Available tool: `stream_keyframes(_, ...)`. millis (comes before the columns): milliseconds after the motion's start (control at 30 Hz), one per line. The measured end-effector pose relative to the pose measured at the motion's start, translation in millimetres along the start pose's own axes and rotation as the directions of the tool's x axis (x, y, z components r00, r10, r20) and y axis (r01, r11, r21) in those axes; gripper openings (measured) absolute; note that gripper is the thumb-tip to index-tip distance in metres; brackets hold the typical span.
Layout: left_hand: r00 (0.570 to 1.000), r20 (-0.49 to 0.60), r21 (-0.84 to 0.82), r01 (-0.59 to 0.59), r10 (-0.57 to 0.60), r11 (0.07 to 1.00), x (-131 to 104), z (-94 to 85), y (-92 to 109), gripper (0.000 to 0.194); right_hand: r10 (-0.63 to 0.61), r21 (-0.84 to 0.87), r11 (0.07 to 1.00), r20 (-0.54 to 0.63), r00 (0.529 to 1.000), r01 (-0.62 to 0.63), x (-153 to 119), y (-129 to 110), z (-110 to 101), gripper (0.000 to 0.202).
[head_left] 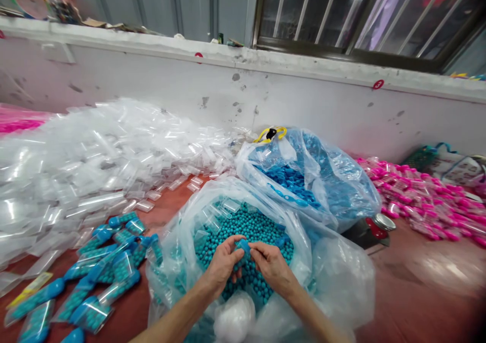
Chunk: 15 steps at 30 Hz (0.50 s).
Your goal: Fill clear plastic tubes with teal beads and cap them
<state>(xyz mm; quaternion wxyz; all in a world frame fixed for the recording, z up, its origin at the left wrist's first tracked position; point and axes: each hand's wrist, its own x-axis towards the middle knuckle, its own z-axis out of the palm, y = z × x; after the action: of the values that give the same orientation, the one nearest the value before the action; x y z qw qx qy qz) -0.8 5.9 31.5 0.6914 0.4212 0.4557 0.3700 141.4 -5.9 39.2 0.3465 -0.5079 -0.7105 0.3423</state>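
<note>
Over an open plastic bag (304, 241) of teal beads (252, 226), my two hands meet. My left hand (224, 262) is closed around a small blue piece (243, 246), perhaps the cap of a clear bead tube; fingers partly hide it. At its right side, my right hand (271, 267) pinches the edge of the same piece between thumb and fingertips. A few empty clear tubes (228, 206) lie on the beads at the back of the bag. To the left, several blue-capped tubes filled with teal beads (91, 267) are piled on the red table (425, 282).
A heap of clear empty tubes (114, 155) covers the left and back. Behind the bead bag stands a bag of blue caps (284, 178). Pink-capped tubes (417, 196), a metal-lidded jar (384, 222) and a yellow cutter (28, 290) also lie about. A wall (288, 100) bounds the back.
</note>
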Motion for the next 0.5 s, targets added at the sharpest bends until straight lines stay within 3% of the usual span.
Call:
stream_keyframes(133,0.997,-0.078,0.078,-0.011,0.017,0.997,-3.1,3.4,1.0,0.034,-0.111,-0.094,0.989,0.029,0.993,0.113,-3.3,1.9,-3.0,0.024)
stream_keyframes(233,0.996,-0.085,0.087,-0.03,0.037,0.996,-3.9,1.2,6.3,0.036,-0.101,-0.051,0.994,0.012,0.995,0.101,-5.1,-2.7,-7.4,0.021)
stream_keyframes(333,0.999,0.031,0.09,-0.026,0.023,0.996,-5.6,-6.6,13.6,0.042,0.013,0.198,0.979,0.117,0.993,-0.036,-2.4,-6.4,-15.1,0.02)
stream_keyframes(433,0.993,0.121,0.128,-0.014,-0.001,0.992,-8.9,-13.3,16.5,0.043,0.172,0.448,0.865,0.158,0.972,-0.226,5.7,-4.4,-19.9,0.032)
stream_keyframes(500,0.989,0.149,0.167,-0.03,0.004,0.985,-11.1,-14.6,15.1,0.04,0.255,0.536,0.794,0.136,0.957,-0.287,11.1,-1.7,-19.9,0.047)
